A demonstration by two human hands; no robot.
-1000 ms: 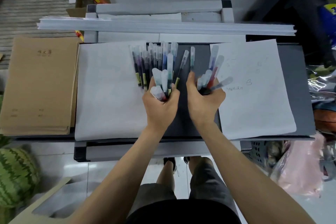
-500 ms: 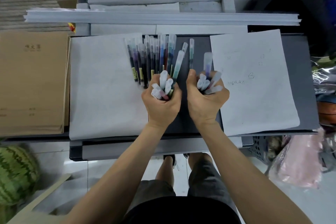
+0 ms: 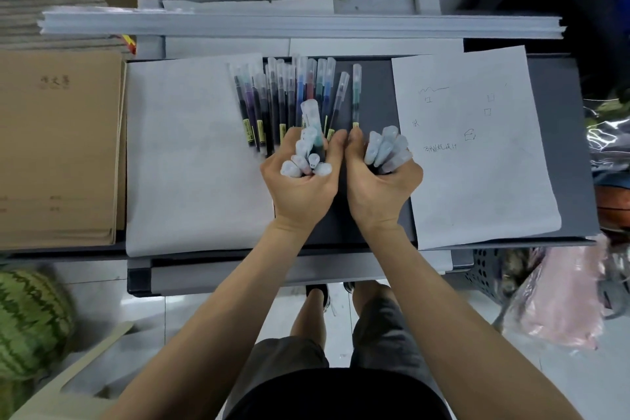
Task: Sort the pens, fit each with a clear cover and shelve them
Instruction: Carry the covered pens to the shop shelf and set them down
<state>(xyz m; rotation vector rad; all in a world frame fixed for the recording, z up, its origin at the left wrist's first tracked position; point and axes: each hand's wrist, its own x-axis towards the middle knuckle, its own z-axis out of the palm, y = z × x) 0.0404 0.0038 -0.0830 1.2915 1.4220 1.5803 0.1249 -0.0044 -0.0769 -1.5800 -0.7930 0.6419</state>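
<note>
Left hand fist-grips a capped pen bunch; right hand grips a second bunch, center frame. We see loose pens rowed just above on the dark shelf, left end overlapping a blank sheet.

Row of pens lying side by side on the table, clear covers at the far ends, yellow labels nearer. First bunch stands cover-up, gripped in the left hand; second bunch in the right hand.
</note>
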